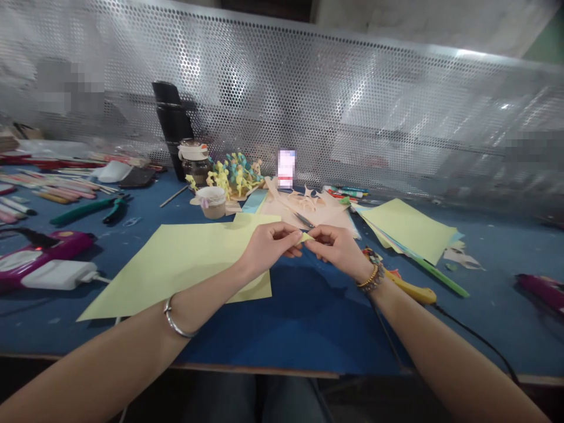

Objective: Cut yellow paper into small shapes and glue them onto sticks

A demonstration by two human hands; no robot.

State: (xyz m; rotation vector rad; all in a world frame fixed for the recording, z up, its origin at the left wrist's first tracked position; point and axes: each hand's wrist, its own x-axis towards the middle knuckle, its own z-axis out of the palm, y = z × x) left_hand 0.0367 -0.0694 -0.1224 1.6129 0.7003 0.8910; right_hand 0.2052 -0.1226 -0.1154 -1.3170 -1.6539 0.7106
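Observation:
Between my two hands is a small piece of yellow paper (pixel 305 237), pinched at both ends. My left hand (pixel 274 242) holds it with thumb and forefinger closed. On its other side my right hand (pixel 335 247) grips it the same way, fingers curled. Most of the piece is hidden by the fingertips. Under and beside my left forearm lies a large yellow sheet (pixel 185 258) on the blue table. Just beyond my hands, a pair of scissors (pixel 304 220) rests on pale pink paper (pixel 339 218).
A hot glue gun (pixel 409 288) with a black cord lies by my right wrist. Stacked coloured paper (pixel 409 226) is at the right. A small tub (pixel 212 202), yellow paper flowers (pixel 235 176) and a dark jar (pixel 194 164) stand behind. Green-handled pliers (pixel 83 211) lie left.

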